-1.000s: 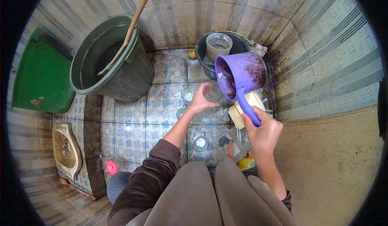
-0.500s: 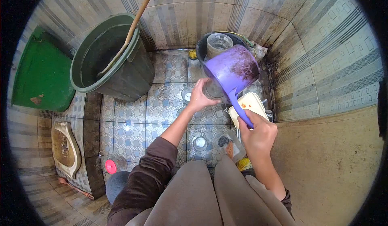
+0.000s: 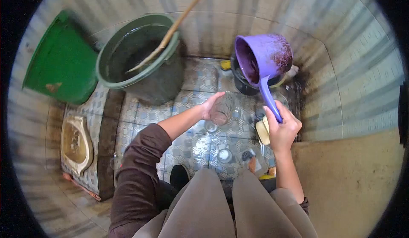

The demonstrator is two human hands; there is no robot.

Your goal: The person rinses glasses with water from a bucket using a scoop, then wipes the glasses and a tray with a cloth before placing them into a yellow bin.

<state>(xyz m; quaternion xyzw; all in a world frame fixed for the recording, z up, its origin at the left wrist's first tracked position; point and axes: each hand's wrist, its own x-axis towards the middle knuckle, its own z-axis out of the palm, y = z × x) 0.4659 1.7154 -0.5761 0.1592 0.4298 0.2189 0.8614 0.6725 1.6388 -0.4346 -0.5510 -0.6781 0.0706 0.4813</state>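
My left hand is closed round the side of a clear drinking glass, held tilted above the wet floor. In my right hand is the handle of a purple water dipper. The dipper is tipped sideways, its mouth facing left and its outer wall stained dark. It hangs in front of a black tub. Below my hands stand a glass mug and a clear container with dark and orange contents. A cream container is partly hidden behind my right hand.
At the left stands a large dark green bin with a wooden stick leaning in it. Beside it is a bright green lid. A squat toilet sits on a raised tiled step. A brown panel borders the right side.
The dipper has moved up and away from the glass, which was under its mouth. The glass now shows more fully in my left hand. The whole view has shifted, with some blur.
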